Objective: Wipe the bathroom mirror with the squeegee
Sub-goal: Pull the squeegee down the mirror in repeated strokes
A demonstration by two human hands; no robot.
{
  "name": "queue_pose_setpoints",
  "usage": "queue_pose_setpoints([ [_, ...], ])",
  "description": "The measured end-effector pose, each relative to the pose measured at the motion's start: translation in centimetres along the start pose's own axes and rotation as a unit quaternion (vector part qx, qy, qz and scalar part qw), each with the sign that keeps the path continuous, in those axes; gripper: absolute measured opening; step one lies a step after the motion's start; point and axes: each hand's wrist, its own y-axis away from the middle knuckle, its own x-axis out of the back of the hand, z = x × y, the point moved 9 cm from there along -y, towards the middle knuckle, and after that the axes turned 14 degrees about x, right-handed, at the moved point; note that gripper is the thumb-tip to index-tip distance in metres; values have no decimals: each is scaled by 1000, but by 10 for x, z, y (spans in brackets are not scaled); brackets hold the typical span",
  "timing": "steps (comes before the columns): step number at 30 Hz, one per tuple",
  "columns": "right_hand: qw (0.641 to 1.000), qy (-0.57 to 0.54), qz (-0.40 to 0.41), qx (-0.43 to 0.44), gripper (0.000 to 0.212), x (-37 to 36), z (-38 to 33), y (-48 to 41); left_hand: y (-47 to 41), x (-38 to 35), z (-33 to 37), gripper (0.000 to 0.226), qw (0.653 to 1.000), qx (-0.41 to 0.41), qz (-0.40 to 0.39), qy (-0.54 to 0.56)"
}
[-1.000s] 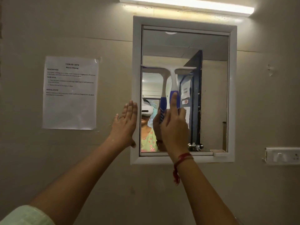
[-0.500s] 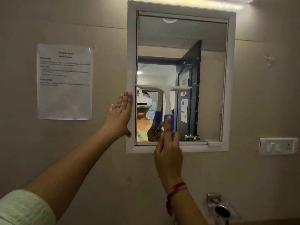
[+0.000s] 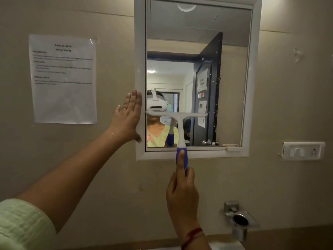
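A white-framed bathroom mirror [image 3: 232, 87] hangs on the beige wall. The squeegee [image 3: 180, 130], white with a blue handle, lies against the glass, its blade level across the lower left part of the mirror. My right hand [image 3: 182, 193] grips the blue handle below the mirror's bottom frame, forefinger stretched up along it. My left hand [image 3: 128, 118] is flat, fingers together, pressed on the wall and the left edge of the frame. The glass reflects a person with a headset and a dark door.
A printed paper sheet [image 3: 63, 78] is taped to the wall left of the mirror. A white switch plate [image 3: 303, 150] sits at the right. A metal holder [image 3: 239, 221] juts from the wall below the mirror, right of my right wrist.
My right hand has drawn the squeegee down the glass from the upper middle to near the bottom. The view has dropped. My left hand stays on the frame's left edge.
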Motion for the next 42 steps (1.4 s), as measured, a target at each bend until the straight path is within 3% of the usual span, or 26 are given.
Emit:
queue_pose_setpoints([
  [3,999,-18,-19,-28,87,-5,3,30,1,0,1,146,1000,1,-4,-7],
  [8,999,-8,2,-31,77,0,0,12,2,1,4,146,1000,1,-7,-20],
  [14,997,-19,-49,-55,85,-10,2,62,3,3,5,145,999,7,-12,-39],
  [20,999,-15,-8,-48,78,5,-4,34,3,2,5,146,999,10,-14,-33],
  [30,995,-16,-76,-64,75,-5,9,91,5,3,7,146,999,10,-8,-29],
  [33,997,-24,-46,-57,71,6,6,87,5,5,8,146,999,10,-6,-39],
  [36,996,-53,37,-67,65,31,6,69,5,5,8,146,999,14,-10,-48],
  [42,991,-52,123,-6,58,71,20,-30,3,7,10,145,992,16,26,-124],
])
